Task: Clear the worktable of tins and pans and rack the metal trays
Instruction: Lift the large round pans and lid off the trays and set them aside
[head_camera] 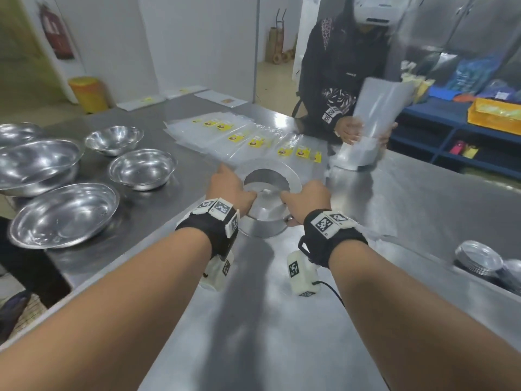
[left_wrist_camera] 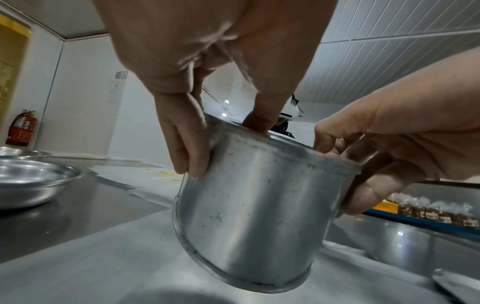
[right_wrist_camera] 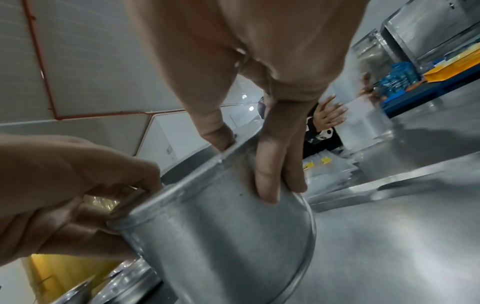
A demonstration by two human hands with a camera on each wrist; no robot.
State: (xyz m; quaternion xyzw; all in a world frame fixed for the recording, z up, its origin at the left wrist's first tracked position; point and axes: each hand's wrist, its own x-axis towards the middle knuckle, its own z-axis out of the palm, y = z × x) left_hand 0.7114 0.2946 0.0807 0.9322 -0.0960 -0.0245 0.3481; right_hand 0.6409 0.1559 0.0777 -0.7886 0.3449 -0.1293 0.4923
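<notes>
- A round metal tin stood mid-bench, open at the top; in both wrist views it looked tilted, though wide-angle distortion may account for this.
- The left hand grasped the tin's left rim, thumb inside and fingers down the outer wall.
- The right hand grasped the right rim likewise, thumb hooked inside, fingers on the outside.
- Left of the tin, four steel bowls sat on the bench, apart from it.
- Beyond the tin lay clear bags with yellow labels, in overlapping rows.
- Right of and beyond the tin, a second person held a stack of clear pouches upright on the bench.
- Right of the tin, at the bench's edge, rested a stack of foil dishes.
</notes>
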